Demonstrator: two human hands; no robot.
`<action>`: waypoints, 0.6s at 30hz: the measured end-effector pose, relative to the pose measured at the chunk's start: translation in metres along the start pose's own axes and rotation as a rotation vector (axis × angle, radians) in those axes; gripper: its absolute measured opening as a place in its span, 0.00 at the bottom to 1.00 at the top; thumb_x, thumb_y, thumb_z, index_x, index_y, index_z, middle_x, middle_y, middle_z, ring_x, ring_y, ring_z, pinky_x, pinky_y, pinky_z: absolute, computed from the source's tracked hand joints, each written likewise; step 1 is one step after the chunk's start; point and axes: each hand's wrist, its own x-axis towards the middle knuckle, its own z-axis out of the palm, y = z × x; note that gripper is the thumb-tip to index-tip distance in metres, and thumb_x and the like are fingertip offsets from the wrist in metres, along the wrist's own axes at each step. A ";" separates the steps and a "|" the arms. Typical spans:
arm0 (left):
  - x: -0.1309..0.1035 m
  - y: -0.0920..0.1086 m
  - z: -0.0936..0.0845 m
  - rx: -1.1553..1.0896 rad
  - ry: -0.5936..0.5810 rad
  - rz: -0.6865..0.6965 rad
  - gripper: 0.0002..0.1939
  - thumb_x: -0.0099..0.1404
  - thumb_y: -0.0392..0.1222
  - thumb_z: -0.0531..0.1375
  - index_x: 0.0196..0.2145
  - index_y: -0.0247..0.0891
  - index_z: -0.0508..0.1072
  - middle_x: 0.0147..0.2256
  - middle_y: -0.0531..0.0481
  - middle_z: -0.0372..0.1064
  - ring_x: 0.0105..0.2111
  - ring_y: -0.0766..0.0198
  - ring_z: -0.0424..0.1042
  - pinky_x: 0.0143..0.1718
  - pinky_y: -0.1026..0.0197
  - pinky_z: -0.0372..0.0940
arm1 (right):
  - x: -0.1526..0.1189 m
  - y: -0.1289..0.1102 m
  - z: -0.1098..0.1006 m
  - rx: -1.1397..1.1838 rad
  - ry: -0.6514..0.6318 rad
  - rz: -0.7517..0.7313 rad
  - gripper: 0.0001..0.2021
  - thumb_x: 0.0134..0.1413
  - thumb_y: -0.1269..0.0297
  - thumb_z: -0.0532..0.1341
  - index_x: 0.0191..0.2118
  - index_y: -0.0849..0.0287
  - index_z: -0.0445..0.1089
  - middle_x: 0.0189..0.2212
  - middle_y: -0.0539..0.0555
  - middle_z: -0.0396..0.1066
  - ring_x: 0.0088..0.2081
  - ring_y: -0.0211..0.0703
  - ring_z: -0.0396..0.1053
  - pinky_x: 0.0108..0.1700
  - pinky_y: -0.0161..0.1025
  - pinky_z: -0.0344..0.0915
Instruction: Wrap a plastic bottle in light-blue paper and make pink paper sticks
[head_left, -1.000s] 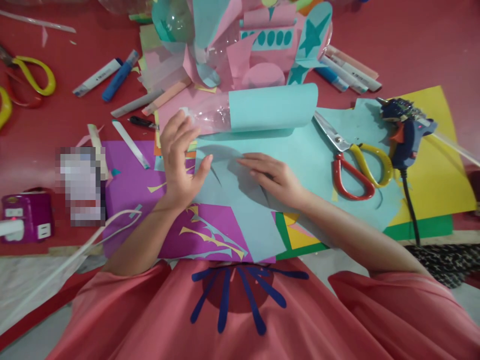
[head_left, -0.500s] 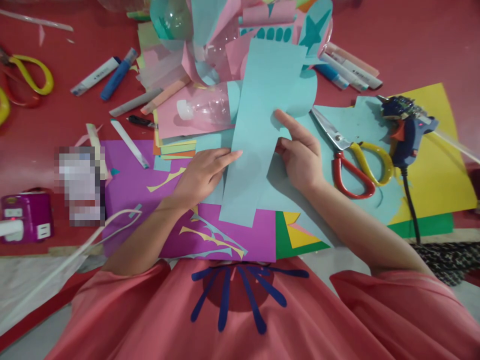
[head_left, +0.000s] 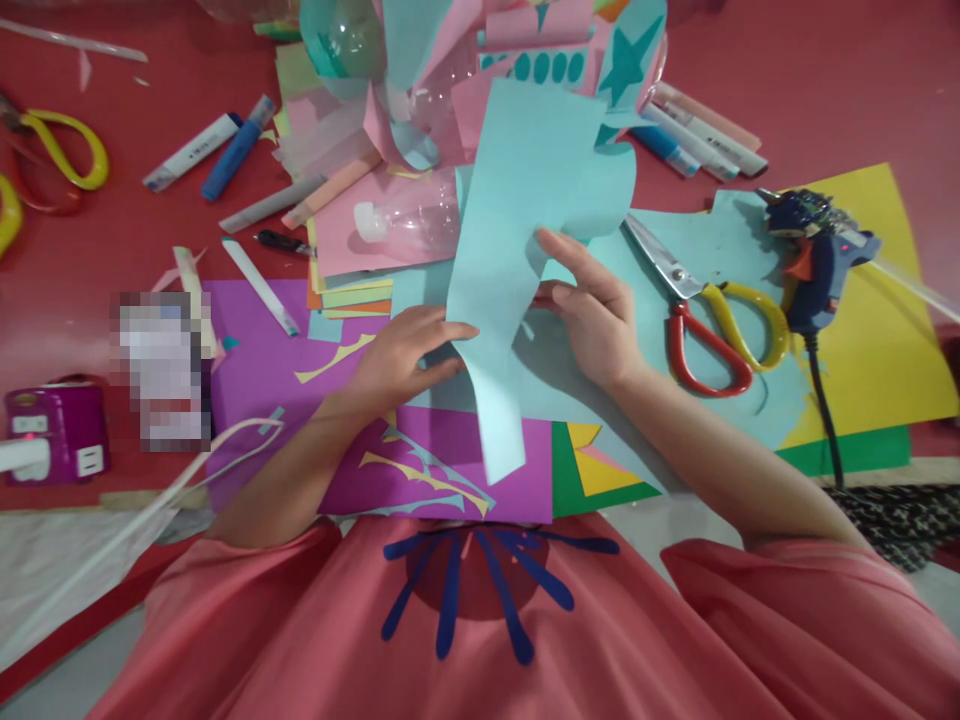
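Observation:
A long light blue paper strip (head_left: 517,190) is held up over the table, its near end curling. My left hand (head_left: 409,355) is closed on its left edge, the thumb and a fingertip at the paper. On the opposite edge, my right hand (head_left: 596,310) pinches the strip, index finger on top and other fingertips partly behind it. Beneath lie a larger light blue sheet (head_left: 592,400) and a purple sheet (head_left: 285,390) strewn with thin paper offcuts (head_left: 424,480). Scissors (head_left: 694,300) with red and yellow handles rest to the right of my right hand.
A glue gun (head_left: 821,265) with a cord lies on a yellow sheet (head_left: 892,300) at right. A clear plastic bottle (head_left: 412,220) is beyond the left hand. Markers (head_left: 697,140) lie at the back. At left are a purple power adapter (head_left: 56,435) and more scissors (head_left: 52,150).
The strip has bent and twisted, its near end swinging right and curling. My right hand has shifted slightly left, and my left hand's fingers have moved a little at the edge.

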 end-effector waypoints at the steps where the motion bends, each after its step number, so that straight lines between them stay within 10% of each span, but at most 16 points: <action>1: 0.000 0.000 0.000 0.004 0.026 -0.018 0.17 0.69 0.54 0.52 0.44 0.44 0.75 0.43 0.47 0.75 0.47 0.55 0.72 0.49 0.54 0.66 | 0.000 -0.001 0.001 0.042 0.012 0.006 0.20 0.60 0.62 0.51 0.57 0.49 0.66 0.60 0.52 0.63 0.45 0.43 0.74 0.48 0.48 0.74; 7: 0.001 -0.001 0.000 -0.015 0.208 -0.121 0.12 0.66 0.51 0.57 0.30 0.41 0.70 0.38 0.48 0.75 0.37 0.62 0.74 0.38 0.61 0.68 | 0.001 -0.002 0.003 0.130 0.143 -0.051 0.10 0.60 0.57 0.54 0.44 0.49 0.68 0.39 0.51 0.72 0.39 0.42 0.74 0.41 0.42 0.74; 14: 0.001 0.001 0.000 -0.134 0.319 -0.221 0.20 0.65 0.45 0.57 0.54 0.42 0.66 0.35 0.50 0.72 0.36 0.65 0.73 0.38 0.63 0.69 | 0.002 0.000 0.002 0.068 0.195 -0.018 0.25 0.61 0.44 0.50 0.62 0.38 0.50 0.40 0.51 0.70 0.30 0.39 0.74 0.33 0.40 0.72; 18: 0.001 0.002 -0.003 -0.073 0.328 -0.202 0.18 0.66 0.41 0.54 0.52 0.42 0.71 0.39 0.49 0.72 0.40 0.63 0.72 0.43 0.60 0.69 | 0.002 -0.006 0.003 0.011 0.207 0.024 0.32 0.58 0.41 0.54 0.64 0.43 0.48 0.30 0.48 0.69 0.20 0.36 0.69 0.22 0.36 0.65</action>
